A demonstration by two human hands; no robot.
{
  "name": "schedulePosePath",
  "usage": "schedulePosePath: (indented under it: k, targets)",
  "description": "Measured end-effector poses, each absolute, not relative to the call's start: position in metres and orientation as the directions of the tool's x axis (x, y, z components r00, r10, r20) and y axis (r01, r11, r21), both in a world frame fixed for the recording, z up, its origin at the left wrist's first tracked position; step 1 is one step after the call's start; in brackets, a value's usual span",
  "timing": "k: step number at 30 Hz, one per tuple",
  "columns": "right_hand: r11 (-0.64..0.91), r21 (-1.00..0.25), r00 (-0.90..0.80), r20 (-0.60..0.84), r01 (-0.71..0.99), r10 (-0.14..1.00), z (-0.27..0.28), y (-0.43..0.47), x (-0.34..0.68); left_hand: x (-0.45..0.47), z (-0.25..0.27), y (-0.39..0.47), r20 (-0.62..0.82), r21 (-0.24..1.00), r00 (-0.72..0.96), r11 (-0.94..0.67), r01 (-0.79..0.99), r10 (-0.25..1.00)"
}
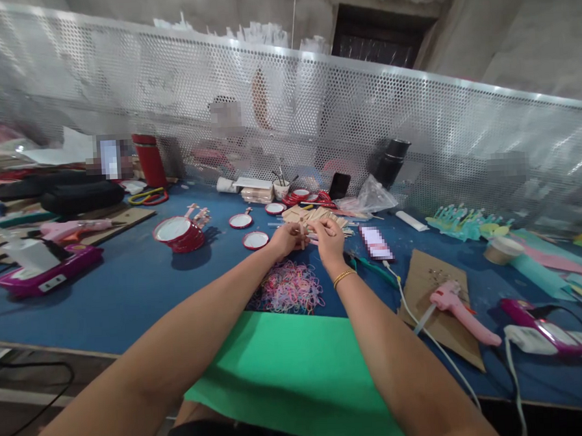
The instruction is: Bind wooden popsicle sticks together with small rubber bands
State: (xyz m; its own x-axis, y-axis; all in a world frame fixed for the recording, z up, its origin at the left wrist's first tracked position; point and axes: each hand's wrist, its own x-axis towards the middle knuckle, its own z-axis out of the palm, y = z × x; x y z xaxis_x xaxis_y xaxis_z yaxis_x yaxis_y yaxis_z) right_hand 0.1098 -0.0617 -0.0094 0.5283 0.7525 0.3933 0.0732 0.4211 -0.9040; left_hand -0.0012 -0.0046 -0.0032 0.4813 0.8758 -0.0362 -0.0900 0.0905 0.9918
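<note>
My left hand [286, 239] is closed on a small wooden stick piece [302, 230] that stands roughly upright between my hands. Close beside it, the fingers of my right hand [328, 237] are pinched together at the piece; whatever they grip is too small to make out. Just behind both hands spreads a pile of flat wooden sticks [315, 214]. Nearer to me lies a heap of small coloured rubber bands [291, 288], at the edge of a green sheet [298, 354]. Round red-rimmed white discs [256, 240] lie left of my hands.
A stack of red-rimmed discs [178, 232] stands to the left. Pliers [374, 270], a phone [376, 242] and a pink glue gun [454, 304] on cardboard [421, 283] lie to the right, with cables around. A perforated metal screen [178, 107] borders the back of the blue table [129, 298].
</note>
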Motion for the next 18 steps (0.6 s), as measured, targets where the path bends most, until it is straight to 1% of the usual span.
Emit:
schedulePosePath:
  k: [3,9,14,18]
  targets:
    - [0.415,-0.906,0.516,0.394,0.079,0.761,-0.009,-0.063,0.107,-0.001,-0.005,-0.004,-0.042,0.990,0.475,0.100,-0.098,0.879]
    - [0.344,-0.939,0.559,0.287,0.003,0.778,-0.003,-0.066,0.110,0.000,-0.005,-0.002,-0.047,0.993,0.469,0.091,-0.072,0.882]
    - [0.384,-0.922,0.543,0.348,0.049,0.765,0.000,-0.072,0.107,0.000,-0.005,-0.004,-0.052,0.992,0.474,0.101,-0.077,0.879]
    - [0.418,-0.903,0.538,0.400,0.095,0.742,-0.001,-0.073,0.106,0.000,-0.005,-0.005,-0.031,0.995,0.471,0.074,-0.074,0.881]
